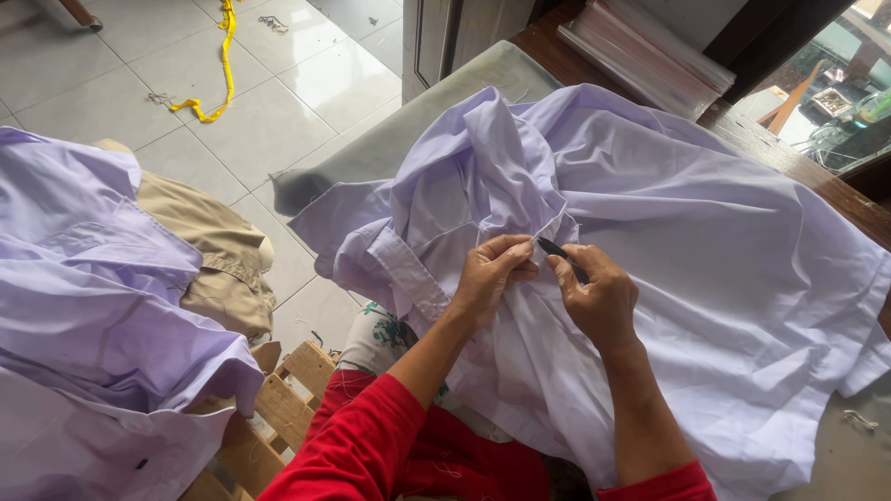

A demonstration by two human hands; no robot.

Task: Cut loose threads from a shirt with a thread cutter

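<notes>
A pale lilac shirt (668, 223) lies bunched over the table and my lap. My left hand (490, 274) pinches a fold of its fabric near the middle of the garment. Right beside it, my right hand (601, 299) grips a small dark tool (557, 250) whose tip points at the pinched seam. Both hands almost touch. I wear red sleeves (362, 445).
A pile of lilac garments (83, 306) and a khaki garment (209, 246) sit at the left over a wooden slatted crate (278, 399). A yellow strip (223, 65) lies on the tiled floor. Stacked clear sleeves (640, 51) rest on the wooden table edge at the back right.
</notes>
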